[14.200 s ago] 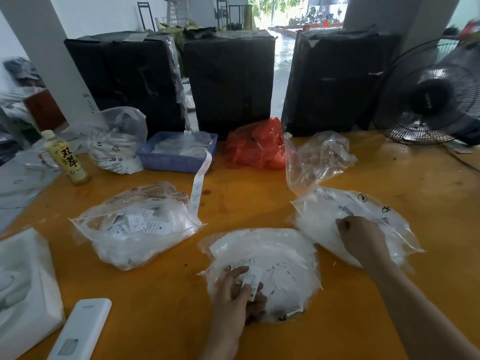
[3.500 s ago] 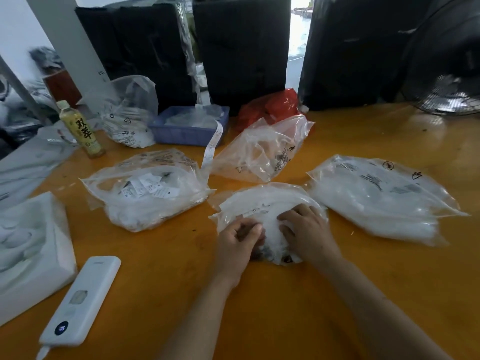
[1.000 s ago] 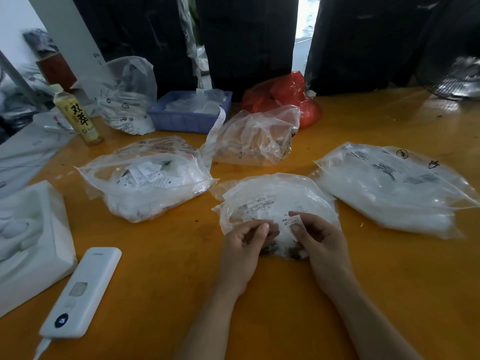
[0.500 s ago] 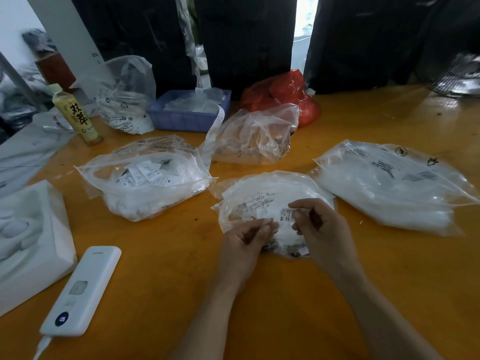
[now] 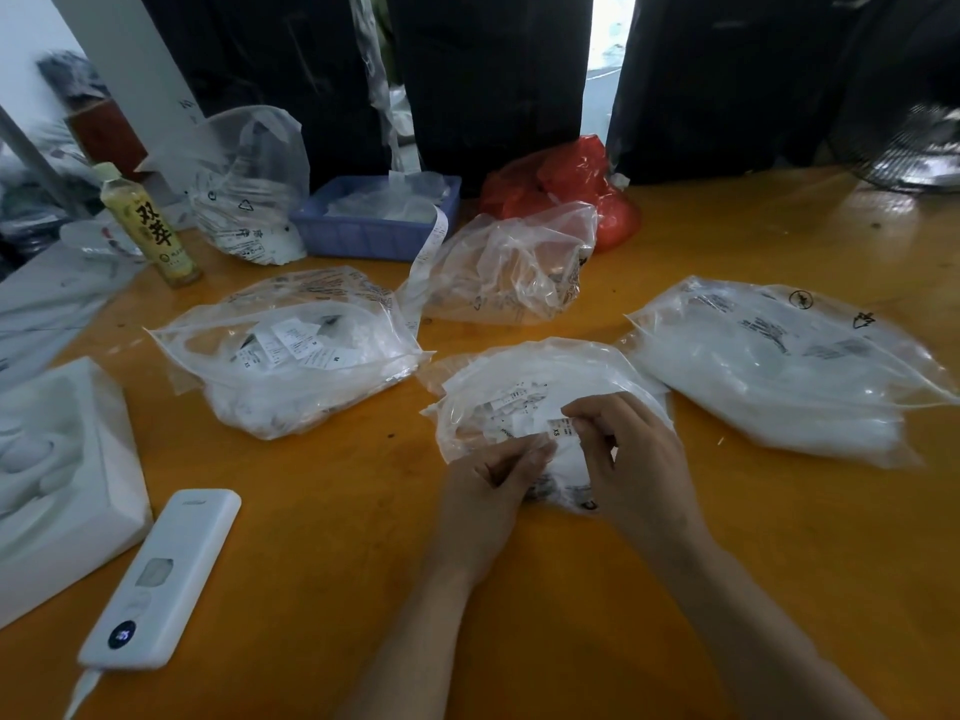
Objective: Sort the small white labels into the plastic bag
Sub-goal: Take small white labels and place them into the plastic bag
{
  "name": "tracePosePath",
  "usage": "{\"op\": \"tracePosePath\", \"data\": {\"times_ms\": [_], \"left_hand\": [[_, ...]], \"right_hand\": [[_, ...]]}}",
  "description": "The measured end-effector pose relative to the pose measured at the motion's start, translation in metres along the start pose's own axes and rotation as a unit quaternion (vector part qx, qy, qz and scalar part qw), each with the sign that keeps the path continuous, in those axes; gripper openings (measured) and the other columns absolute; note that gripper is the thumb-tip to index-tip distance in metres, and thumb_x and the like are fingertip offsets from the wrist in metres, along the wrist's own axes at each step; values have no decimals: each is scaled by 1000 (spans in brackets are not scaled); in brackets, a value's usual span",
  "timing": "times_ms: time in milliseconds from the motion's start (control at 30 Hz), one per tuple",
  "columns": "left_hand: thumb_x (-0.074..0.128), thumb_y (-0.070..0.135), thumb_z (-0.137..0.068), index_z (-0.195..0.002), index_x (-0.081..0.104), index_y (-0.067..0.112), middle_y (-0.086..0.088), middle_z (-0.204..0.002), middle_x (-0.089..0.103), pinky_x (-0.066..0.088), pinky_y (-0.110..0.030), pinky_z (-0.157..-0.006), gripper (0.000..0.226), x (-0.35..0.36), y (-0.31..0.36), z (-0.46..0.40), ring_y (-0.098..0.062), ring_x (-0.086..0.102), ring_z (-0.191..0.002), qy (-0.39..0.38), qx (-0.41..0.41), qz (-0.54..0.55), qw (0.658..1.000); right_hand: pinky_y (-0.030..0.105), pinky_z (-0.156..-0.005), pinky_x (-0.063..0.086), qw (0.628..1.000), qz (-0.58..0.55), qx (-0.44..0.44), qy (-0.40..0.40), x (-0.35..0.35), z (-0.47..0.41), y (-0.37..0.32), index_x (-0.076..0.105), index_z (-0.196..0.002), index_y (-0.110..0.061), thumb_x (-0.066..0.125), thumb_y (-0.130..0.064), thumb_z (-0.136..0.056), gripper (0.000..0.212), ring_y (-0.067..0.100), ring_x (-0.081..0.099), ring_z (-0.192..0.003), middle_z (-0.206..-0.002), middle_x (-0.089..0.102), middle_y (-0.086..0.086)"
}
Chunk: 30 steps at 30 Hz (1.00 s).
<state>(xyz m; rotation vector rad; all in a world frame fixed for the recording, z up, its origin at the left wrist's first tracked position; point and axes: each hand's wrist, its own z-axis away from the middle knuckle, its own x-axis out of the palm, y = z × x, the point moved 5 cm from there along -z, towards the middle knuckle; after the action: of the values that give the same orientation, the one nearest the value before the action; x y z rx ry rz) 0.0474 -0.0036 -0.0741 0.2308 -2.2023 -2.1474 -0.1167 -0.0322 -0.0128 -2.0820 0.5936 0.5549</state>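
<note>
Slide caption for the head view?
Right hand pinches an XS label over the clear label bag; left hand steadies it.

One head camera looks forward and down, from close above, at the orange surface (image 5: 322, 511) and beyond.

My right hand (image 5: 631, 459) pinches a white label (image 5: 562, 427) marked XS; my left hand (image 5: 496, 483) grips the plastic bag (image 5: 524, 379) beneath.

Bare forearms, sleeveless, unadorned hands (image 5: 561, 470)
</note>
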Motion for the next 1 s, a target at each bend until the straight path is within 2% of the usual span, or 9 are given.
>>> {"op": "tracePosePath", "data": {"times_ms": [200,367,467,767,833,900,1000], "left_hand": [[71,51,-97,-120,78,41,23,-111,78,55,-9,-85,25,-2,-3,-1,2,73,-104,9,-11,-12,1000],[74,53,-95,-118,79,43,22,-110,79,54,-8,-84,26,-1,-1,0,2,74,-102,10,-15,-4,1000],[74,54,-94,-117,78,46,26,-108,78,51,-4,-80,24,0,1,0,6,73,-100,10,-11,-26,1000],[74,49,-96,-120,79,38,17,-102,81,58,-19,-80,27,1,-1,0,-2,76,-96,-5,-3,-21,1000],[74,52,-95,-119,79,41,18,-105,81,59,-26,-86,27,1,-3,-1,-2,76,-98,-4,-11,-19,1000],[73,54,-94,-119,78,46,19,-108,80,60,-34,-93,27,0,-5,-2,-3,75,-100,-3,-16,-15,1000],[70,60,-93,-118,77,49,22,-111,79,60,-32,-93,28,-2,-5,-1,-2,75,-102,-2,-6,-15,1000]], "right_hand": [[9,-73,41,998,28,1,-53,3,1,0,73,-107,-14,64,-10,-98,14,6,60,-86,-103,69,-3],[13,-76,47,999,20,8,-44,-2,2,5,73,-109,-14,64,-10,-98,15,9,62,-89,-104,69,-4],[10,-76,46,999,10,24,-34,-2,1,7,72,-108,-16,64,-11,-98,14,5,61,-89,-104,69,-7],[5,-74,46,1000,-9,12,-16,6,-3,4,72,-105,-15,66,-8,-96,13,1,60,-86,-100,69,-7],[5,-73,46,1000,-4,18,-25,6,-3,4,72,-105,-18,65,-10,-97,13,1,60,-87,-100,68,-9],[7,-74,46,999,6,19,-40,6,-2,5,72,-105,-19,65,-11,-97,13,1,60,-88,-101,68,-10],[19,-76,53,997,16,13,-72,4,-1,6,73,-107,-20,64,-12,-98,14,6,62,-89,-102,68,-9]]}}
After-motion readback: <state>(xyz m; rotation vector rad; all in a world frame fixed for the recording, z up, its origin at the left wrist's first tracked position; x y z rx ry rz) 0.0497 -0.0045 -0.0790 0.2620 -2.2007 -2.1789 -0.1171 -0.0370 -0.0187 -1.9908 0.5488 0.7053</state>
